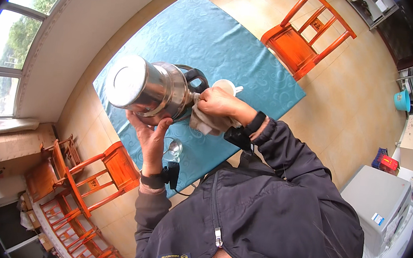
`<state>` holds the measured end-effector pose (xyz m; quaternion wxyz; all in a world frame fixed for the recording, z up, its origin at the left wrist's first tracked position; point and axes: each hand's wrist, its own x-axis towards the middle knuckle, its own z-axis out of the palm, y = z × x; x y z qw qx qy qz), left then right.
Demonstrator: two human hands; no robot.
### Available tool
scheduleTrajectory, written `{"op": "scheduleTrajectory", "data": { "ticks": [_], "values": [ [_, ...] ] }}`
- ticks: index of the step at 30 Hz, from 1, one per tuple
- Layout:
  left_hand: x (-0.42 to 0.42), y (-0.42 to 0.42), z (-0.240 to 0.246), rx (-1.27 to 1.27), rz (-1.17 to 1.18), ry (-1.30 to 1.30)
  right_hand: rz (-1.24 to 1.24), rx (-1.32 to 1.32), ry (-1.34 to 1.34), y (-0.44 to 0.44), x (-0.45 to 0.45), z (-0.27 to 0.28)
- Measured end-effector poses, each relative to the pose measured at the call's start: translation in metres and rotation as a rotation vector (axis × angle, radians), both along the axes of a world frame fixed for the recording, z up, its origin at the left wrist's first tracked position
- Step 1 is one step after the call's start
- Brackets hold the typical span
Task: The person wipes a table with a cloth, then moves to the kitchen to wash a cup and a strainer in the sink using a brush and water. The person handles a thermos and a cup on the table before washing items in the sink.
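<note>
A shiny stainless steel kettle or jug with a black handle is tilted on its side above the table, its round flat end towards the left. My left hand holds its body from below, thumb and fingers spread on the metal. At the kettle's other end, my right hand grips a beige cloth that bunches and hangs below the fist. A white mug stands just beyond my right hand. Close to my left wrist stands a clear glass with what looks like a spoon in it.
A blue patterned tablecloth covers the table. One wooden chair stands at its far right corner, another at the left edge, with several more chairs behind. A grey-topped appliance is at the right.
</note>
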<state>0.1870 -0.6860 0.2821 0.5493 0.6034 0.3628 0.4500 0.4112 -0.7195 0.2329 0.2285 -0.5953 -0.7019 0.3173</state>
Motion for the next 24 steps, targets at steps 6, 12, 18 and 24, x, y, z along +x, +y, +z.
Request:
{"op": "scheduleTrajectory", "data": {
  "ticks": [6, 12, 18, 24],
  "values": [
    [-0.004, 0.001, -0.003, -0.019, -0.01, 0.033, -0.296, 0.198, 0.721, -0.02, 0.002, 0.058],
    [-0.007, 0.0, -0.002, -0.123, -0.011, 0.032, -0.33, 0.592, 0.032, 0.049, -0.034, 0.071],
    [-0.008, 0.002, -0.004, -0.009, -0.052, 0.047, -0.326, 0.678, -0.06, -0.007, -0.049, 0.062],
    [-0.009, 0.003, -0.007, -0.012, -0.035, 0.089, -0.001, 0.505, 0.193, -0.067, -0.027, 0.037]
  ]
}}
